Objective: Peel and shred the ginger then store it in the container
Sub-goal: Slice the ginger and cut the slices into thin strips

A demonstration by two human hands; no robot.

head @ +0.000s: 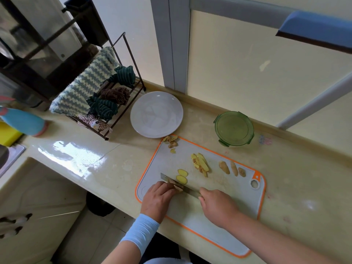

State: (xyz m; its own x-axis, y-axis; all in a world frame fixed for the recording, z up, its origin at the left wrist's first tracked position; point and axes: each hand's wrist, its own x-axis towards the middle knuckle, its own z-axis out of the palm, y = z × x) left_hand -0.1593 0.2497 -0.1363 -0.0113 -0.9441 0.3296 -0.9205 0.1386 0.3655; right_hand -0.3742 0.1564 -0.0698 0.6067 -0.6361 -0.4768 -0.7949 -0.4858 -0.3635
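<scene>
On the white cutting board with an orange rim, my left hand holds a ginger piece down with curled fingers. My right hand grips the handle of a knife, whose blade lies against the ginger. Two yellow ginger slices lie just beyond the blade. A stack of peeled ginger slices sits mid-board. Three unpeeled ginger knobs lie to the right. Peel scraps sit at the board's far corner. The green round container stands behind the board with its lid on.
A white plate lies on the counter left of the container. A wire rack with folded cloths stands further left. A blue bottle and a sink edge are at far left. The window wall runs behind the counter.
</scene>
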